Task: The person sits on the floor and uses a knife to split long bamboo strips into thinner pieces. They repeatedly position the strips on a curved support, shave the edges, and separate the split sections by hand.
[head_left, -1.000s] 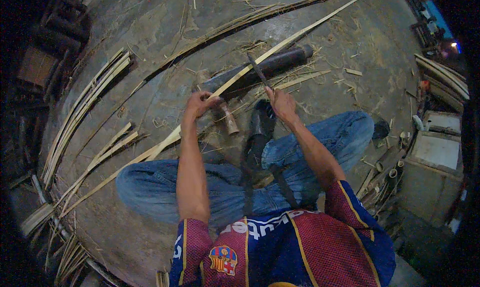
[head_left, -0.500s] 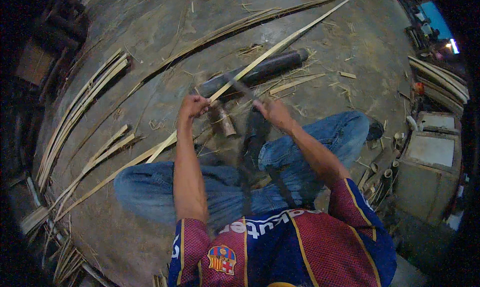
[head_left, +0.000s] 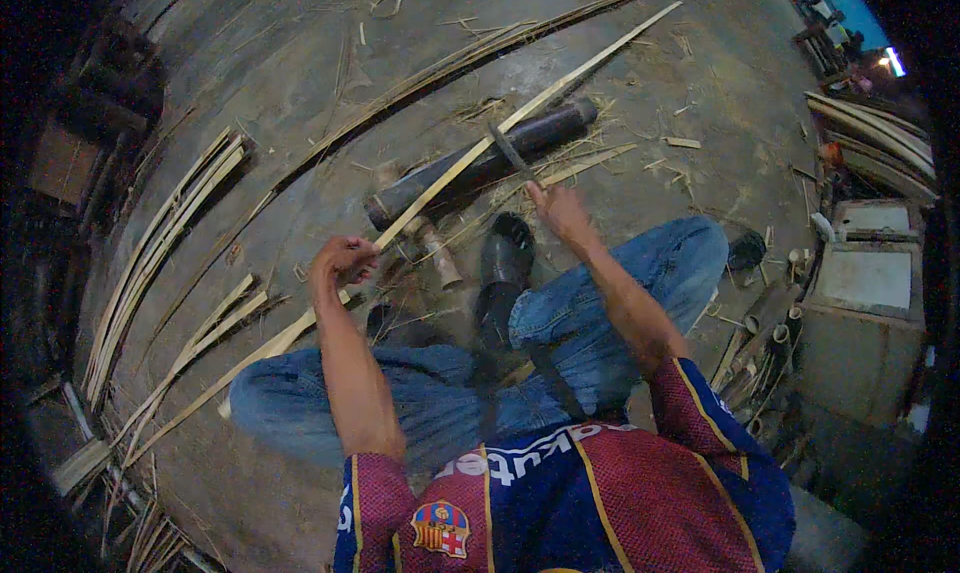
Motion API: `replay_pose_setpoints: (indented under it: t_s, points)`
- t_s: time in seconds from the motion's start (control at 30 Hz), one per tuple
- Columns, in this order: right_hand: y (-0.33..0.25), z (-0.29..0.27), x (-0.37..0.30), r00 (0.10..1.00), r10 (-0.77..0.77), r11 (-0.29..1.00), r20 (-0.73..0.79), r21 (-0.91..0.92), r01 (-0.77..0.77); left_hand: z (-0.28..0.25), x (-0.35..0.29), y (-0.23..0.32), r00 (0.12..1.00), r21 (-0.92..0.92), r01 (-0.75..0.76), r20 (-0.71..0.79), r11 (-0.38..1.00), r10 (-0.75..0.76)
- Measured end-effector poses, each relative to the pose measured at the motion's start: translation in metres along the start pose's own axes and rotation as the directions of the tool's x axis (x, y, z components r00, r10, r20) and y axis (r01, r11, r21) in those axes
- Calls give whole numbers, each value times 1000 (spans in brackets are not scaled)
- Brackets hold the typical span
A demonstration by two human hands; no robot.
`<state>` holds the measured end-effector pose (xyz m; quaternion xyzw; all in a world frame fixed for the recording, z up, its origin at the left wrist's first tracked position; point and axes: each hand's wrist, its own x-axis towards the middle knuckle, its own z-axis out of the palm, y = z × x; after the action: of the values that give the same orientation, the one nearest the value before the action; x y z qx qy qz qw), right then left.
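A long pale bamboo strip (head_left: 455, 173) lies slantwise across a dark cylindrical block (head_left: 485, 163), its thin far end reaching toward the upper right. At the strip's near end, my left hand (head_left: 345, 261) is closed with the strip between its fingers. My right hand (head_left: 563, 213) grips the handle of a knife (head_left: 512, 153), mostly hidden inside my fist. The dark blade crosses the strip over the block. Between my hands and under the strip, a short brown wooden piece (head_left: 440, 253) rests on the floor near my dark shoe (head_left: 508, 248).
Long bundled strips (head_left: 400, 88) stretch across the floor beyond the block. More bamboo strips (head_left: 170, 243) lie at the left. Thin shavings (head_left: 683, 143) are scattered about. At the right stand bamboo tubes (head_left: 780, 328) and a worn box-shaped thing (head_left: 865, 273).
My left hand has slid back along the strip, toward me and to the left. The knife has moved farther out along the strip with my right hand. The block stays in place.
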<state>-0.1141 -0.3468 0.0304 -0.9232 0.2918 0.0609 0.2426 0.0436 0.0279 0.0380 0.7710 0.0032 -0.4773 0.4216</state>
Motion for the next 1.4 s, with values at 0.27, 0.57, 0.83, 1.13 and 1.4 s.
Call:
replay_pose_setpoints:
  t_s: [0.27,0.57,0.83,1.13,1.4]
  points:
    - [-8,15,-23,989,-140,987,41,89,136,77,39,45,934,358,-155,-251,921,255]
    - [-8,10,-10,966,-200,979,165,62,192,25,34,10,998,120,-44,-43,992,49]
    - [-2,21,-3,983,-163,986,89,-30,166,12,5,3,998,22,40,42,999,-41]
    - [6,-1,-4,954,-291,956,65,1,292,-1,7,-6,984,49,153,89,987,-157]
    - [7,-8,7,993,-47,998,-111,29,51,20,16,2,975,236,-220,42,947,216]
